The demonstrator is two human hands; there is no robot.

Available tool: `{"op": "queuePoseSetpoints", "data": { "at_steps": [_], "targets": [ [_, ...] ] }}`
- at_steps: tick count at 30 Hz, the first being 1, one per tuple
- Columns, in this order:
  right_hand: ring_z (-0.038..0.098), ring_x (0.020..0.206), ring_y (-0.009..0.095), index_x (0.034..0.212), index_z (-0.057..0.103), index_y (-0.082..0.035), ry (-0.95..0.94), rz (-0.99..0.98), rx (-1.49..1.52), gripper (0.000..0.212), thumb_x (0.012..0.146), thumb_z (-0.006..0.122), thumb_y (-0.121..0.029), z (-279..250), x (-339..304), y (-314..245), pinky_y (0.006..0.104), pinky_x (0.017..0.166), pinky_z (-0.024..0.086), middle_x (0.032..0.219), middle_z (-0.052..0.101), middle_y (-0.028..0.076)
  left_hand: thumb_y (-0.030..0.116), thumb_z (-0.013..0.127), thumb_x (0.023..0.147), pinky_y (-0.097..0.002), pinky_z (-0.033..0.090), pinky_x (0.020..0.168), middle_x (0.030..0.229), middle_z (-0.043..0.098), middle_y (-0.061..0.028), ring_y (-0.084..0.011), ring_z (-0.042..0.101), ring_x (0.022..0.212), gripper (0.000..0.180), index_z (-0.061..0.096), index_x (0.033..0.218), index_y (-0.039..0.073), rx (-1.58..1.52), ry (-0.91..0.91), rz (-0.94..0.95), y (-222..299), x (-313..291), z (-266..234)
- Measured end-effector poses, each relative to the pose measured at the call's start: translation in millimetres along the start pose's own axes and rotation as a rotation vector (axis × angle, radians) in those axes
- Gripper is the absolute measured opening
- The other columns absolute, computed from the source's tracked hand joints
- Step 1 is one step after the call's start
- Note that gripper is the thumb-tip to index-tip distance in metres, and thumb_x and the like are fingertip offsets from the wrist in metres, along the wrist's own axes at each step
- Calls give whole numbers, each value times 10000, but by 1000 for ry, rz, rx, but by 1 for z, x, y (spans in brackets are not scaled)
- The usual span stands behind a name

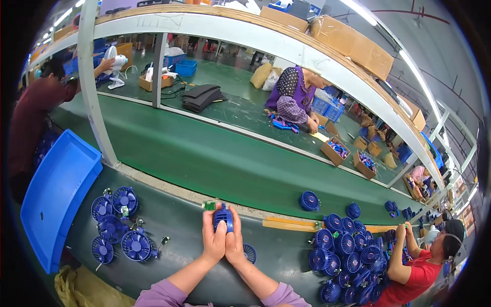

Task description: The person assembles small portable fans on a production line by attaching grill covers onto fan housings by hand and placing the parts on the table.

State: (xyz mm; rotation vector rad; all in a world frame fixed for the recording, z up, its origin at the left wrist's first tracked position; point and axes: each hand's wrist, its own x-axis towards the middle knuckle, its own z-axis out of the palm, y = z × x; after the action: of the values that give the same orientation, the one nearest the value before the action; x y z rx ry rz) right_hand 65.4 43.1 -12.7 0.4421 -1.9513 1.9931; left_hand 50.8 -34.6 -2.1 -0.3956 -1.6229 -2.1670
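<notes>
In front of me, both hands are closed round a small blue fan (223, 217), seen edge-on with its slotted side up. My left hand (213, 241) grips its left side, and a thumb presses on the casing. Against the other side, my right hand (234, 242) wraps its fingers. A small green circuit board (208, 205) sticks out at the left fingertips; how it joins the fan is hidden. Partly behind my right wrist, another blue fan (250, 253) lies on the dark worktop (189, 235).
Left on the worktop lie several blue fans (137, 245) with small boards, beside a blue tray (57, 199). Many fans (352, 261) crowd the right, near a co-worker in red (424, 266). Beyond runs a green conveyor belt (215, 153); a metal post (94, 102) rises at left.
</notes>
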Motion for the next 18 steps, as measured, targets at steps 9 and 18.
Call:
{"op": "queuePoseSetpoints", "data": {
  "at_steps": [9, 18],
  "targets": [
    [414, 1336, 259, 1466, 337, -25, -92, 377, -132, 596, 959, 537, -264, -29, 17, 9, 363, 1098, 335, 1437, 426, 155, 220, 509, 941, -442, 376, 1043, 1296, 498, -240, -376, 490, 1201, 524, 387, 1401, -1, 407, -124, -42, -8, 5, -20],
    [395, 1352, 397, 1341, 525, -61, 131, 17, -1091, 583, 801, 720, -167, -144, 6, -5, 458, 1116, 315, 1433, 446, 239, -17, 640, 780, -440, 461, 977, 1144, 629, -131, -351, 556, 1149, 247, 656, 1017, 52, 1003, -172, 173, 66, 0, -130]
  ]
}}
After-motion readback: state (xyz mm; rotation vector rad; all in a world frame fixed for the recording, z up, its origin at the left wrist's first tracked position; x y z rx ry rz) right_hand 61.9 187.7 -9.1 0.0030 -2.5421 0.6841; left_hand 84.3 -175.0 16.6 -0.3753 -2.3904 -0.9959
